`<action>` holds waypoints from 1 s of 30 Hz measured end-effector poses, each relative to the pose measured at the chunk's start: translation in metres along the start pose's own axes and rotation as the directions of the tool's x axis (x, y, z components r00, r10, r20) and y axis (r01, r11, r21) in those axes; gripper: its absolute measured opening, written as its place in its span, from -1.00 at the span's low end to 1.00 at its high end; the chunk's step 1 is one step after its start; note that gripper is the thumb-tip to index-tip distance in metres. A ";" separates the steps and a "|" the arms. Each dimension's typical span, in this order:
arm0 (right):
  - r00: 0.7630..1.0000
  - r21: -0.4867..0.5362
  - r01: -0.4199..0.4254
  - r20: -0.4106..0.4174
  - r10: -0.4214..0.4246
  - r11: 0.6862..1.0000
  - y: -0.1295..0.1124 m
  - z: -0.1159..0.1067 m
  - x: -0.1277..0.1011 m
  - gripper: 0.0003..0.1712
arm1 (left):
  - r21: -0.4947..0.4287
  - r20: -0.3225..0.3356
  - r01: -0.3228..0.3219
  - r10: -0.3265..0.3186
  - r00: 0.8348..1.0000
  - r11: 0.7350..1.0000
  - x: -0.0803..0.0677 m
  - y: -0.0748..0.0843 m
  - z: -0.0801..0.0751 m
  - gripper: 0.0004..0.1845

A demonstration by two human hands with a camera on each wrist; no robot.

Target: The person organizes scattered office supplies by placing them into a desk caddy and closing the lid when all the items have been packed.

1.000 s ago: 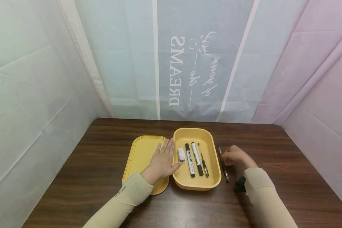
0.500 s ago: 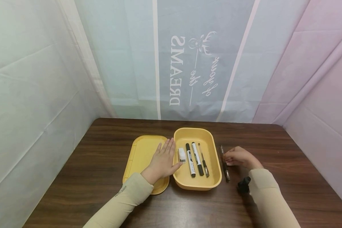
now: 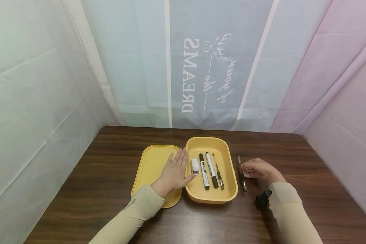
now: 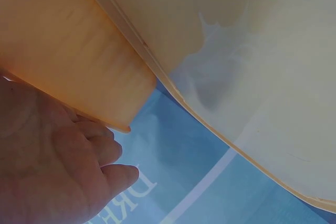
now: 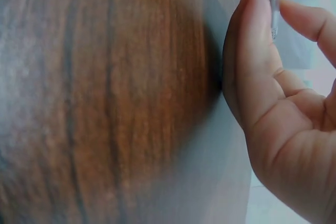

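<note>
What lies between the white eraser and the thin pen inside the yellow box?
In the head view, two black-and-white markers lie side by side between the white eraser and the thin pen, all on the floor of the yellow box.

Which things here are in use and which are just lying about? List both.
In use:
- dark pen on the table, pinched by the right hand
- yellow box
- yellow lid, under the flat left hand

Lying about:
- eraser, two markers and a thin pen in the box
- printed backdrop
</note>
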State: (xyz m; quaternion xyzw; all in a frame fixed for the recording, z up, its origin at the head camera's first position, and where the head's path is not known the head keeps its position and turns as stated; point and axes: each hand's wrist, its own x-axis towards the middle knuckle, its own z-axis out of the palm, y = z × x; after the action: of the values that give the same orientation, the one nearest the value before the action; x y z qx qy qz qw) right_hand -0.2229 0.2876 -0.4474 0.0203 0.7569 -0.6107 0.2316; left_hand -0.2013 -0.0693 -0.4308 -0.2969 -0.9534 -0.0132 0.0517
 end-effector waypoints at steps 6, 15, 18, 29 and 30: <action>0.998 0.182 0.004 0.058 -0.015 0.983 0.003 -0.006 -0.001 -0.69 | 0.009 0.000 -0.003 0.003 1.000 1.000 0.000 0.000 0.000 -0.11; 0.979 0.420 0.039 0.163 -0.118 0.907 0.001 -0.009 -0.005 -0.55 | 0.018 0.010 -0.001 0.001 1.000 1.000 0.001 0.000 -0.001 -0.11; 0.968 0.476 0.039 0.199 -0.151 0.879 -0.003 -0.009 -0.006 -0.50 | 0.019 0.018 -0.001 0.001 1.000 1.000 0.001 0.000 -0.001 -0.11; 0.947 0.540 0.061 0.235 -0.220 0.839 -0.019 -0.003 -0.006 -0.46 | 0.007 0.021 -0.004 0.004 1.000 1.000 0.000 0.001 -0.005 -0.11; 0.947 0.539 0.060 0.236 -0.220 0.840 -0.021 -0.003 -0.006 -0.46 | 0.007 0.020 -0.003 0.003 1.000 1.000 0.000 0.000 -0.005 -0.11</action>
State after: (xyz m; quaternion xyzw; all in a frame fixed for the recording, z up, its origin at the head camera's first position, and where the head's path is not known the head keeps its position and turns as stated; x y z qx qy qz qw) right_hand -0.2248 0.2866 -0.4256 -0.0625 0.5184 -0.8058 0.2793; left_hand -0.2008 -0.0691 -0.4258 -0.2983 -0.9535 -0.0066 0.0431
